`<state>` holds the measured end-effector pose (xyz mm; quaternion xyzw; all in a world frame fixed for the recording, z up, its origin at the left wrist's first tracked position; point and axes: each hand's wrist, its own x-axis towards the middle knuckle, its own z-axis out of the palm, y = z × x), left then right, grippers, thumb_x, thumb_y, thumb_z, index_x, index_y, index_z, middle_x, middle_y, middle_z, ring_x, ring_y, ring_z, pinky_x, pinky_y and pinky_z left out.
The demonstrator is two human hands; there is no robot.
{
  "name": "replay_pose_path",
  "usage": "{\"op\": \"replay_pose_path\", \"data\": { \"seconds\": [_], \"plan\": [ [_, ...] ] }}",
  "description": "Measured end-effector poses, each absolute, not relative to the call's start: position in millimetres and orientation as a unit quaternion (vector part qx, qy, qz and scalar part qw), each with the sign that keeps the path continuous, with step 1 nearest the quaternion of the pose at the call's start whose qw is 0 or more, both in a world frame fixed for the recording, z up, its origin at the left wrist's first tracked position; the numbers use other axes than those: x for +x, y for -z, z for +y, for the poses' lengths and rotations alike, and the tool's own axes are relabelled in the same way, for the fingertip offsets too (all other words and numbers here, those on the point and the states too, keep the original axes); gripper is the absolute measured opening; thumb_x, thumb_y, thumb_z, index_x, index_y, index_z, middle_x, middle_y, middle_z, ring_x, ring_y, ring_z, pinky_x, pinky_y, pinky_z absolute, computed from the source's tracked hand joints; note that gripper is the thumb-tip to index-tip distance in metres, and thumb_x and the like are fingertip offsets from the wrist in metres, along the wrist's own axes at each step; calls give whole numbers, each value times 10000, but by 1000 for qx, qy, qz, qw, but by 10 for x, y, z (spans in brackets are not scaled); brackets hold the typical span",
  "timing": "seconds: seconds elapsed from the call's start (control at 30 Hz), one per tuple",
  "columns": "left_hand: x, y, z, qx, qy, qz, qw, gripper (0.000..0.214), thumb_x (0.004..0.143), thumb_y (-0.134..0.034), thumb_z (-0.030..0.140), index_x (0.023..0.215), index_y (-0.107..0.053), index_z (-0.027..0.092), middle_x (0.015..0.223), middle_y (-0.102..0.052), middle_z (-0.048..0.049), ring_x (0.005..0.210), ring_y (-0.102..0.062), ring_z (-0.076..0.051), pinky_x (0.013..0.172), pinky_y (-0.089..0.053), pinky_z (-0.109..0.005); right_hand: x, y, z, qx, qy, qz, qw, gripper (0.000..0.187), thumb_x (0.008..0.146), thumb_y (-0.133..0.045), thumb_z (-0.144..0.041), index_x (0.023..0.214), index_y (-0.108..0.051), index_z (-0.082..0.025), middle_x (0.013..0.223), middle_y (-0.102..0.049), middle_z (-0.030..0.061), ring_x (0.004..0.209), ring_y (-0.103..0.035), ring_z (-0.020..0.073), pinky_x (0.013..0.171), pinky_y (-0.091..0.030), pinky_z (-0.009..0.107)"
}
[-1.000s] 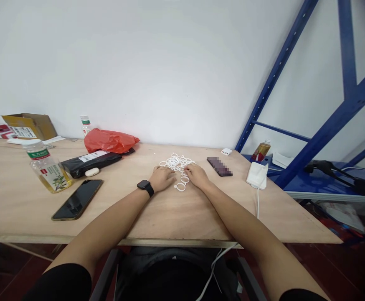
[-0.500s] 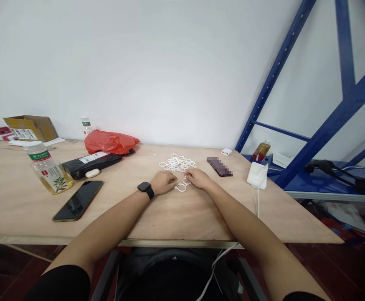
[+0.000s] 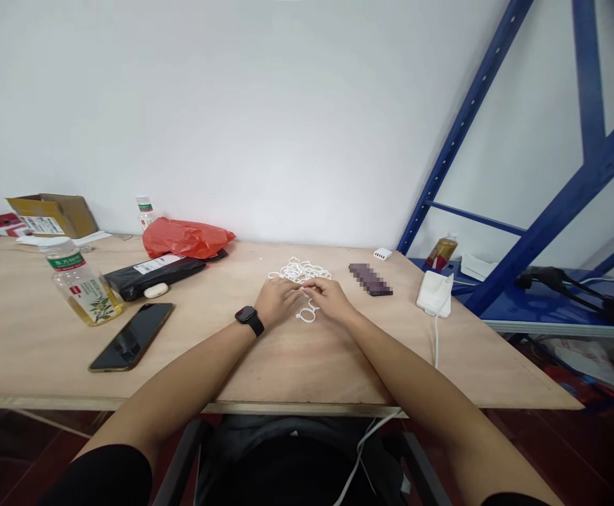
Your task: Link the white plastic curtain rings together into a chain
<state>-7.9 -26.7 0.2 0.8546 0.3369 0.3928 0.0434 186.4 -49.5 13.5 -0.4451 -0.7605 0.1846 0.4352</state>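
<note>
My left hand (image 3: pixel 278 301), with a black watch on the wrist, and my right hand (image 3: pixel 329 298) meet fingertip to fingertip just in front of a pile of white plastic rings (image 3: pixel 307 268). Both are closed in a pinch on a white ring, mostly hidden by the fingers. Below the fingertips a loose white ring (image 3: pixel 307 315) with a small eyelet lies on the wooden table (image 3: pixel 307 372). Part of another ring shows just above it, beside my right hand.
At left are a drink bottle (image 3: pixel 83 284), a phone (image 3: pixel 132 337), a white oval case (image 3: pixel 156 290), a black parcel (image 3: pixel 152 275) and a red bag (image 3: pixel 185 237). At right lie a pixelated dark phone (image 3: pixel 370 279), a white charger (image 3: pixel 381 254) and a corded white device (image 3: pixel 434 293).
My hands have come together, left hand moving right and right hand slightly left, until the fingertips meet. The loose ring in front has shifted slightly right.
</note>
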Motion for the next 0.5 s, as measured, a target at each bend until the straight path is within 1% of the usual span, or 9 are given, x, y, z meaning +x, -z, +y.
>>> {"op": "replay_pose_path", "data": {
  "seconds": [0.13,0.27,0.4,0.47,0.5],
  "plan": [
    [-87,-39,-294,850,-424,311,41,238,914,-590,399,883,-749,225,858,-746,-36,801,-659,-174,772,-458,-309,1799,-111,-537,-430,-238,-743,454,189,843,-613,-347,915,-722,-210,767,-689,9,616,-569,129,577,-437,243],
    [-101,-67,-308,858,-416,300,28,270,922,-575,404,827,-742,214,785,-733,-33,745,-644,-168,777,-438,-320,1803,-78,-505,-413,-300,-723,465,199,819,-636,-379,876,-707,-202,712,-655,-2,568,-550,121,538,-434,239],
    [-93,-43,-283,860,-387,330,41,255,922,-569,391,842,-738,218,806,-734,-33,773,-645,-173,804,-439,-330,1830,-35,-447,-413,-331,-713,460,231,816,-633,-401,895,-696,-192,679,-634,-10,523,-531,113,510,-439,239],
    [-95,-13,-262,860,-365,352,52,224,918,-570,369,887,-738,224,867,-740,-32,817,-652,-177,819,-449,-327,1863,-38,-428,-430,-295,-726,448,217,835,-610,-380,893,-702,-192,699,-650,-1,561,-560,125,541,-459,247],
    [-102,3,-250,860,-356,362,54,209,910,-576,362,914,-735,226,906,-741,-32,851,-653,-183,838,-452,-330,1886,-49,-423,-437,-262,-741,437,201,846,-596,-356,890,-708,-195,733,-670,8,612,-587,136,582,-475,256]
  ]
}}
